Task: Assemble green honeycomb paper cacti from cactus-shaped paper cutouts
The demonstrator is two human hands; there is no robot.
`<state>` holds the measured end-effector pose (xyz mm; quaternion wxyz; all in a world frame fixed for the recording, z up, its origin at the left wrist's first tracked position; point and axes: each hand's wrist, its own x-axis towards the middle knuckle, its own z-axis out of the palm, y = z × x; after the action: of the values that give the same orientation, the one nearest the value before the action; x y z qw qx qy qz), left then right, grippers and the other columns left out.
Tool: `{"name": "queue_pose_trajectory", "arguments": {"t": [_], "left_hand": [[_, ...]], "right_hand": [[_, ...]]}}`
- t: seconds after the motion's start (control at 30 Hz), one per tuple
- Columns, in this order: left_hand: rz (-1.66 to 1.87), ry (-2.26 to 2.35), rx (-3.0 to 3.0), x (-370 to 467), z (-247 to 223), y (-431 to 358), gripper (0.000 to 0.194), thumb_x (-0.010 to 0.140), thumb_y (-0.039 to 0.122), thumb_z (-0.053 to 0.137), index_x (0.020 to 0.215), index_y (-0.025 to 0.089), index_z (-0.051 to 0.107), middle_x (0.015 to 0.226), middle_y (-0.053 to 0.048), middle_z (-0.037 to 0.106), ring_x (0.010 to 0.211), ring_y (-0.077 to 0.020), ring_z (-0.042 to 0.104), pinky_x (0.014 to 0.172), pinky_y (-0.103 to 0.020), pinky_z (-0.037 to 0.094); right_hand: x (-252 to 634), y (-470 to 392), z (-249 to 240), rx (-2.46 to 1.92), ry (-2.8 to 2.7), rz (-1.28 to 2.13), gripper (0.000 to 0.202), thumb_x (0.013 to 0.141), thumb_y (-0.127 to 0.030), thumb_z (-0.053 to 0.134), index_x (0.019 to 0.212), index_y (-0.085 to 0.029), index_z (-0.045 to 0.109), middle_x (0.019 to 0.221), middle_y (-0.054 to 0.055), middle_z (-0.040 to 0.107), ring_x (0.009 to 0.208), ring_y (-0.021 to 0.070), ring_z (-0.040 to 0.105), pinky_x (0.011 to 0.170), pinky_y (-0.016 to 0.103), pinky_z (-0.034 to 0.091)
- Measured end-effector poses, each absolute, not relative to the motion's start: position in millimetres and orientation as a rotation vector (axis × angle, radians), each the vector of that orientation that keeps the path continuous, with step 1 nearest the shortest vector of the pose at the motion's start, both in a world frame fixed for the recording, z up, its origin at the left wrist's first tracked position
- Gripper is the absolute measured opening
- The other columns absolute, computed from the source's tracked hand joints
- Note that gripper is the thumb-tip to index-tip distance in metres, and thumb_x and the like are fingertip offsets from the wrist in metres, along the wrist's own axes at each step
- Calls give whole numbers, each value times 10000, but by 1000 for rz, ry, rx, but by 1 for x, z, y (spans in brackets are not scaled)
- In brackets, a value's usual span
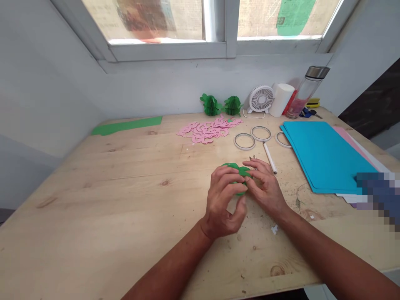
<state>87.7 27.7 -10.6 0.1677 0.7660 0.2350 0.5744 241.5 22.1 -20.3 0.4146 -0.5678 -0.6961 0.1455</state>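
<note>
Between my two hands, low over the wooden table [134, 204], is a green paper cutout [244, 171] with rounded lobes. My left hand [225, 202] curves over its left side, fingers bent on the paper and thumb held lower. From the right, my right hand [265, 185] pinches the paper near its middle. Much of the cutout is hidden under my fingers. Just beyond my right hand lies a white pen [270, 158] with a dark tip.
Pink paper cutouts [208, 130] lie in a heap before two green honeycomb paper shapes [211, 105]. Tape rolls [244, 141], a small fan [261, 100] and a glass bottle [308, 91] stand or lie farther back. Blue sheets [328, 154] are stacked at right. A green strip [128, 125] lies back left.
</note>
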Motion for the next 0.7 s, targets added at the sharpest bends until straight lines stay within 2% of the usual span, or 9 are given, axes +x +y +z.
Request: {"name": "queue_pose_trajectory", "arguments": {"t": [0.2,0.33,0.47,0.7], "left_hand": [[1545,1118,1874,80,-23,46,171,887,162,417,873,206,582,865,-41,614,907,-186,572,823,-373,487],[1395,1309,1915,82,-32,52,138,833,138,487,907,206,582,896,-34,634,916,-195,579,830,-362,478],[1383,1319,1986,84,-35,52,214,774,65,505,913,208,581,902,-32,636,915,-199,574,817,-362,476],[1432,1298,2073,84,-35,51,271,687,-31,446,787,206,534,852,-28,607,891,-200,547,796,-363,469]], "right_hand": [[242,22,-21,-1433,-1757,345,205,830,-219,504,899,-246,695,1142,51,647,1196,262,460,1021,502,365],[242,21,-21,-1439,-1764,351,204,851,-262,500,870,-241,702,1155,54,645,1198,271,457,1016,511,363],[243,21,-21,-1452,-1753,381,267,897,-323,455,893,-252,713,1150,50,647,1197,272,456,1016,515,357],[243,22,-22,-1473,-1730,403,313,918,-352,423,971,-263,718,1149,48,649,1201,272,450,1017,515,351]]}}
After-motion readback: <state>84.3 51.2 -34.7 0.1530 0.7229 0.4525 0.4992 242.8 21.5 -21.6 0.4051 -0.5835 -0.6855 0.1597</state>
